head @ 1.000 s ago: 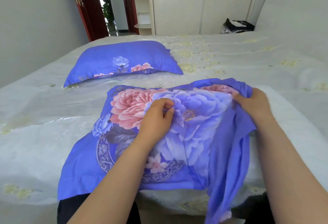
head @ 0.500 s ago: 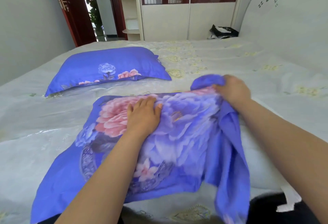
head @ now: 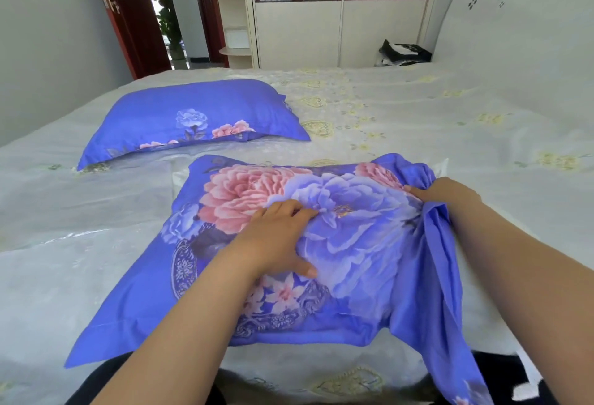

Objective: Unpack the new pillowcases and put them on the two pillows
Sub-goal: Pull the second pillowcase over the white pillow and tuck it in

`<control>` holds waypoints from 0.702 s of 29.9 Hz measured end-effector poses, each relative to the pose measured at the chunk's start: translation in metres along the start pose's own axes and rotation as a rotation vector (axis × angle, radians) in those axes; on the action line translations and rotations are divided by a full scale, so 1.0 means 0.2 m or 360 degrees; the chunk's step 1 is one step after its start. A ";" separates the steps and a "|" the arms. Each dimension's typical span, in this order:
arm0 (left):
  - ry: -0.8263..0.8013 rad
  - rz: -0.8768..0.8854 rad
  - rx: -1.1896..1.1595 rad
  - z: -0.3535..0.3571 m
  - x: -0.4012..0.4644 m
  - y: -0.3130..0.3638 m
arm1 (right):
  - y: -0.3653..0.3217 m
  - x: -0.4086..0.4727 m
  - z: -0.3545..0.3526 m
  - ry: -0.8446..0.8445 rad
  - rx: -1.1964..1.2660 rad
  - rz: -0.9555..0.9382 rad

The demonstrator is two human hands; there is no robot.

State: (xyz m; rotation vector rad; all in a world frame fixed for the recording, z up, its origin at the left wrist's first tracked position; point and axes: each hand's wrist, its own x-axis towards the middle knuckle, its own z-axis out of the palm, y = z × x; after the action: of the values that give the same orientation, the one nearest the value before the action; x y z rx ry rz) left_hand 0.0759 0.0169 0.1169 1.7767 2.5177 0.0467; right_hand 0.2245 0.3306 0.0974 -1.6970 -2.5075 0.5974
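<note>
A blue pillowcase with big pink and violet flowers [head: 244, 199] lies over a white pillow [head: 442, 165] in front of me on the bed. The pillow's white corner shows at the far right edge. My left hand [head: 276, 237] presses flat on the middle of the case, fingers spread. My right hand [head: 440, 192] grips bunched fabric at the case's right end. A loose flap of blue cloth [head: 440, 292] hangs down toward the bed's near edge. Farther back to the left rests a second pillow in a matching blue case [head: 189, 118].
The bed [head: 418, 122] wears a white cover with pale yellow embroidery. A white headboard [head: 514, 19] rises at the right. A black and white bag [head: 403, 53] sits beyond the bed. White wardrobe, shelf and a dark red open door stand at the back.
My left hand has flattened out and shifted slightly right on the case. My right hand has pulled the bunched end down and toward me, and the case lies flatter.
</note>
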 end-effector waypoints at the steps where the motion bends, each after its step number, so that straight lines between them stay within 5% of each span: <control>1: 0.0125 -0.0030 0.0073 0.01 0.01 0.02 | 0.00 -0.02 0.00 0.0015 0.0032 -0.0018; 4: 0.0565 -0.0069 0.0177 0.05 0.01 0.04 | 0.01 -0.03 -0.01 0.0064 0.0170 -0.0065; 8: 0.1333 -0.0134 0.0120 0.01 0.04 -0.04 | -0.03 -0.10 -0.10 0.0337 0.1073 -0.0114; 11: 0.1547 -0.0268 0.0081 -0.20 0.11 -0.10 | -0.13 -0.18 -0.22 0.0670 0.1318 -0.0204; 15: 0.1320 -0.0442 -0.0178 -0.39 0.16 -0.23 | -0.35 -0.22 -0.42 0.0842 0.1377 -0.0354; 21: 0.0725 -0.0528 0.0133 -0.15 0.22 -0.30 | -0.56 -0.33 -0.31 0.0096 0.0995 -0.0420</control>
State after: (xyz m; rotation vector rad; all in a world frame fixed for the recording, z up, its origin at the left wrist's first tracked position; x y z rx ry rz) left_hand 0.0024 0.0388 0.1413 1.4811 3.1439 0.3750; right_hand 0.1681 0.2533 0.2044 -1.1208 -2.1210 1.1244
